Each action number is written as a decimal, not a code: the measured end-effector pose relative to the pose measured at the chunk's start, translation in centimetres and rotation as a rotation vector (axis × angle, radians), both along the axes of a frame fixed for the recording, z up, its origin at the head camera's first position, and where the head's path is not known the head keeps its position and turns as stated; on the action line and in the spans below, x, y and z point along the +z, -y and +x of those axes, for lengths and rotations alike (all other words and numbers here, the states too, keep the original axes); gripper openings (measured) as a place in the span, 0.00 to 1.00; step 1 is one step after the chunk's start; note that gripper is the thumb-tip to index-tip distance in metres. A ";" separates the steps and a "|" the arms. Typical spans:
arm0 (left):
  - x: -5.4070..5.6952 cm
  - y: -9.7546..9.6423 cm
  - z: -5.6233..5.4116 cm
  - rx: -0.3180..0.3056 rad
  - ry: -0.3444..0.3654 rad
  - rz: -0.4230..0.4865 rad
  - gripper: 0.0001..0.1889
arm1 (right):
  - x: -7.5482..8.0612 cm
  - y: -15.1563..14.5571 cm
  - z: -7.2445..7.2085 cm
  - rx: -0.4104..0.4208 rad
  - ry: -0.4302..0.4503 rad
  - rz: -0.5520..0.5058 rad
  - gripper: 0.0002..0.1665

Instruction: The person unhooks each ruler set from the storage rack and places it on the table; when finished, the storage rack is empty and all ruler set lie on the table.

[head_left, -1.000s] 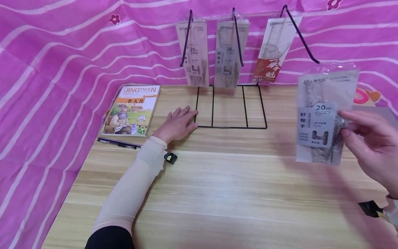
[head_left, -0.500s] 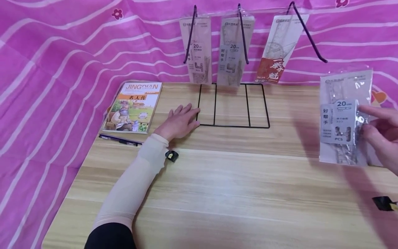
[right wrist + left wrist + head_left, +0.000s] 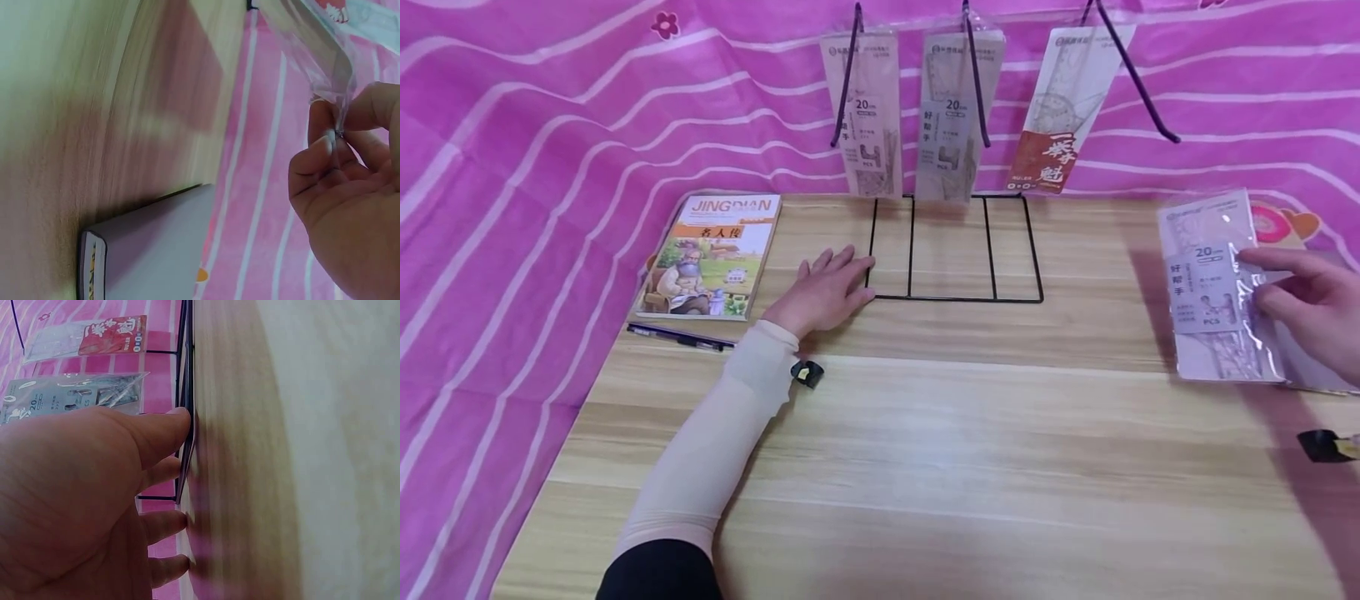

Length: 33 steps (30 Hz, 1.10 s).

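Cloth, pink with wavy white stripes (image 3: 512, 208), is draped behind and along the left side. Table of pale wood grain (image 3: 925, 467) is set below it. Rack of thin black wire (image 3: 955, 299) is stood at the back edge, its base laid flat on the wood, three hooks raised above. Slab with a smooth grey cover (image 3: 156, 244) is seen at the far right; book or box cannot be told. Paperback with a bearded figure on its cover (image 3: 715, 267) is laid at back left. Three flat clear-wrapped ruler packets are hung from the hooks: a pale one (image 3: 872, 167), a grey one (image 3: 947, 133), and a white one with a red lower panel (image 3: 1067, 100), tilted. A fourth ruler packet, grey-labelled in clear film (image 3: 1202, 287), is held near the slab, its right edge pinched between thumb and fingers of the right hand (image 3: 1311, 308). The left hand (image 3: 823, 292) is laid at the rack's left end, fingers spread, thumb set against the wire. Slim dark pen or pens, count unclear (image 3: 681, 336), are placed just before the paperback.
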<state>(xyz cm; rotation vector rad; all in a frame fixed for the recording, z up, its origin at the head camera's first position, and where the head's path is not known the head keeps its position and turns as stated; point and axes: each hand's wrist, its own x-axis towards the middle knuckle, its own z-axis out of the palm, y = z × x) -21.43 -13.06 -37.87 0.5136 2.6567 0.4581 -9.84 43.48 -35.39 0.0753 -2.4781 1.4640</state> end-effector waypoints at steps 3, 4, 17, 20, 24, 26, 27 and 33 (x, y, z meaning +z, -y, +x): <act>0.0 0.0 -0.1 0.003 0.002 -0.001 0.35 | 0.0 -0.4 -0.4 -0.030 0.117 0.100 0.36; 0.0 0.1 -0.1 0.003 0.002 0.000 0.35 | -0.1 -0.5 -0.6 -0.040 0.151 0.137 0.35; -0.1 0.0 -0.2 0.004 0.002 -0.008 0.35 | -0.7 -1.6 -3.6 -0.070 0.345 0.518 0.27; -0.1 0.0 -0.2 0.008 0.006 -0.009 0.35 | -0.8 -1.6 -4.2 -0.063 0.363 0.543 0.26; 0.0 0.1 -0.2 0.010 0.006 -0.014 0.35 | -0.8 -1.5 -4.7 -0.032 0.418 0.590 0.31; -0.1 0.1 -0.2 0.009 0.002 -0.013 0.35 | -0.8 -1.4 -5.0 -0.004 0.423 0.621 0.35; -0.1 0.1 -0.2 0.009 0.001 -0.014 0.34 | -0.8 -1.4 -5.2 0.011 0.420 0.636 0.37; -0.1 0.0 -0.2 0.006 0.002 -0.011 0.35 | -1.0 -1.5 -5.8 0.041 0.398 0.663 0.37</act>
